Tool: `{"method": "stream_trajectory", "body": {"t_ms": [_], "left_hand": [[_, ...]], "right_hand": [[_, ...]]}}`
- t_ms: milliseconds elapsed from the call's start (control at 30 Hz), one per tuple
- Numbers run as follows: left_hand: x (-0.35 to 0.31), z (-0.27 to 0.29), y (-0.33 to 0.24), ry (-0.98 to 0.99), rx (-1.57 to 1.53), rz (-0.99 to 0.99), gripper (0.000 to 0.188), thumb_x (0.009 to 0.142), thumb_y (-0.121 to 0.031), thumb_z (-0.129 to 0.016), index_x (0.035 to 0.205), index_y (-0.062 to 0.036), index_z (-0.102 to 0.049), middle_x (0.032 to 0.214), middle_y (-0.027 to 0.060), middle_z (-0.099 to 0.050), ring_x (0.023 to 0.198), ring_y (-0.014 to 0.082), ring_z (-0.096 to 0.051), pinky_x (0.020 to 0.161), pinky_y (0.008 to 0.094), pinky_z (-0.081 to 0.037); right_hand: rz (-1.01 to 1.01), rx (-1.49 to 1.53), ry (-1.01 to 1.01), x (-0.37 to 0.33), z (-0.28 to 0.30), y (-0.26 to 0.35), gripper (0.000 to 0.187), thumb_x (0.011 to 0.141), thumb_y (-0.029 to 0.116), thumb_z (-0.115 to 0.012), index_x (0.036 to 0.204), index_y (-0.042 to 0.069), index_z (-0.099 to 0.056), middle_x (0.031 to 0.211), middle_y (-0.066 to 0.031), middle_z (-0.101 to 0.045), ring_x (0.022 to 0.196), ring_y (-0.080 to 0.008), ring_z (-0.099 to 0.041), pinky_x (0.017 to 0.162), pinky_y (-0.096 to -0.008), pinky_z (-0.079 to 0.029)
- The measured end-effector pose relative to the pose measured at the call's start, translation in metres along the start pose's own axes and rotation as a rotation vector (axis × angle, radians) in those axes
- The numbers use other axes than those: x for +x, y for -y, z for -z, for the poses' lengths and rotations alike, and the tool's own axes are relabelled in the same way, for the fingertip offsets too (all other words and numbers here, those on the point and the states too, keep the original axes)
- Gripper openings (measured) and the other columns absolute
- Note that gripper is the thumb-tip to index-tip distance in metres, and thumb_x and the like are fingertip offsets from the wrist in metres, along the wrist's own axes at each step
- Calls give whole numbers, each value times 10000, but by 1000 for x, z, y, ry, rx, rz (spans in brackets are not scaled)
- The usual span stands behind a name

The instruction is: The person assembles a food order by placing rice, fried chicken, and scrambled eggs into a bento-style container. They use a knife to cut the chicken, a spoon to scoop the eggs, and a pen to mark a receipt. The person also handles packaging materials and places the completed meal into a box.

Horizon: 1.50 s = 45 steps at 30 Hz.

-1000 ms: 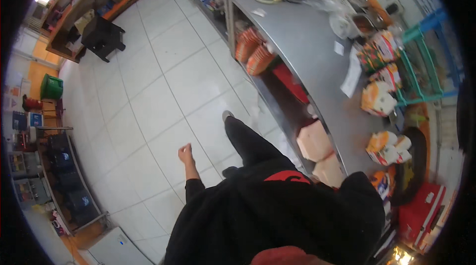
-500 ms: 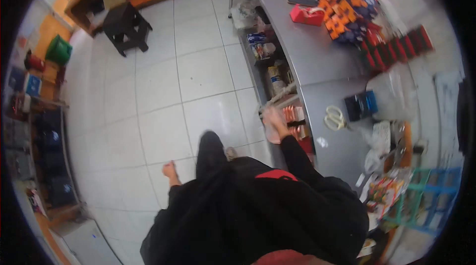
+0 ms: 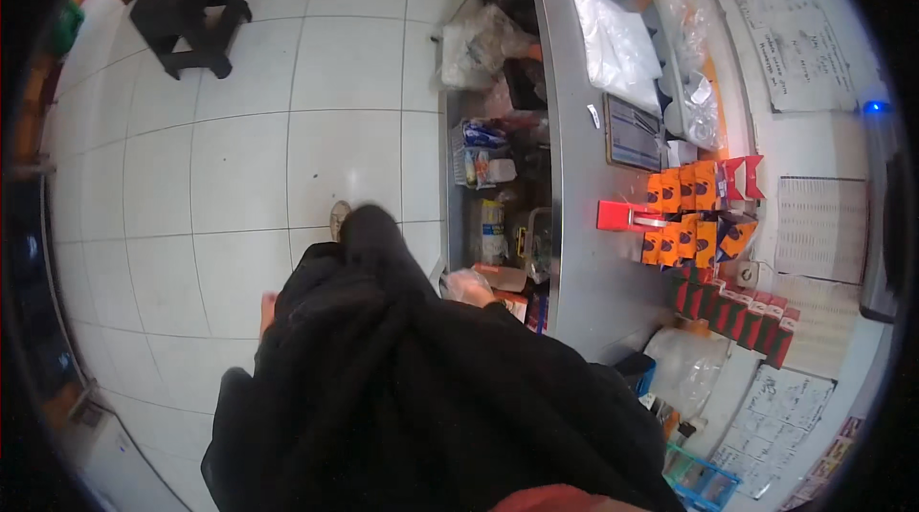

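My right hand [image 3: 478, 294] hangs low beside the counter's open lower shelf. Its fingers are closed round a crumpled piece of clear plastic [image 3: 459, 280], apparently a bag. Close by on that shelf lie a brown box [image 3: 502, 278] and a yellow-and-white package [image 3: 492, 233]. Only a sliver of my left hand [image 3: 268, 309] shows at my left side, over the tiled floor. My dark clothing covers the rest of it, so its fingers cannot be made out.
The metal counter [image 3: 584, 297] runs along my right. On it are a red tape dispenser [image 3: 627, 216], orange boxes [image 3: 682, 189], red-and-green boxes [image 3: 732, 311], a tablet [image 3: 633, 132] and white plastic bags [image 3: 613, 43]. A black stool [image 3: 187, 10] stands on the floor at far left.
I have walked forward along the counter; the stool and tape dispenser are nearer. My right hand still carries the clear plastic. Less of my left hand shows now.
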<state>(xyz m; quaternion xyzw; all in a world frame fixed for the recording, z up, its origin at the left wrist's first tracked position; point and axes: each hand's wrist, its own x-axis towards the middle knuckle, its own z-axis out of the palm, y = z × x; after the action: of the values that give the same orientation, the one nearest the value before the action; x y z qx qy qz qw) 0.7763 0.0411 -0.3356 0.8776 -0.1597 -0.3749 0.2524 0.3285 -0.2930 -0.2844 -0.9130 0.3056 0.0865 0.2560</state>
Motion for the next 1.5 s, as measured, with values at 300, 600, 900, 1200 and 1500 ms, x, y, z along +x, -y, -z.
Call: {"method": "stream_trajectory", "body": {"t_ms": [300,600,900,1200,1500], "left_hand": [[205,13,-361,-193,-666,-28,224,790,-218,-590,849,-23,-498,799,58,-557,672,129,-516,599,250,-427],[412,-147,-548,458,-315,-323,243,805,-216,-554,902,3,-514,866,106,-562,826,175,-545,710,293,-426],[599,-261,-700,368,-375,-686,213,844,-161,-508,998,-15,-503,987,106,-558,832,171,-549,692,273,-419],[633,-433,-657,454,-320,-1015,136,823,-73,-501,939,-9,-533,905,108,-557,751,190,-550,681,284,-437],[504,-455,-793,827,-423,-1863,189,722,-15,-551,906,-60,-562,978,93,-540,912,265,-524,783,356,-413]], "right_hand": [[-556,-37,716,71,178,40,202,741,256,-511,806,85,-596,786,-121,-588,750,-279,-568,674,-390,-430],[-946,669,-424,342,244,-147,421,809,400,-447,1077,84,-523,1069,-154,-551,978,-328,-522,835,-404,-412],[-1129,-455,-654,452,117,-400,424,815,235,-450,1218,107,-419,1155,-174,-477,1003,-356,-481,866,-438,-368],[-1034,-588,-600,496,181,-356,216,762,147,-487,949,66,-556,836,-109,-587,783,-266,-565,725,-363,-435],[-1064,-257,-130,500,252,-344,114,707,178,-511,762,88,-554,638,-119,-541,635,-278,-559,541,-397,-430]]}}
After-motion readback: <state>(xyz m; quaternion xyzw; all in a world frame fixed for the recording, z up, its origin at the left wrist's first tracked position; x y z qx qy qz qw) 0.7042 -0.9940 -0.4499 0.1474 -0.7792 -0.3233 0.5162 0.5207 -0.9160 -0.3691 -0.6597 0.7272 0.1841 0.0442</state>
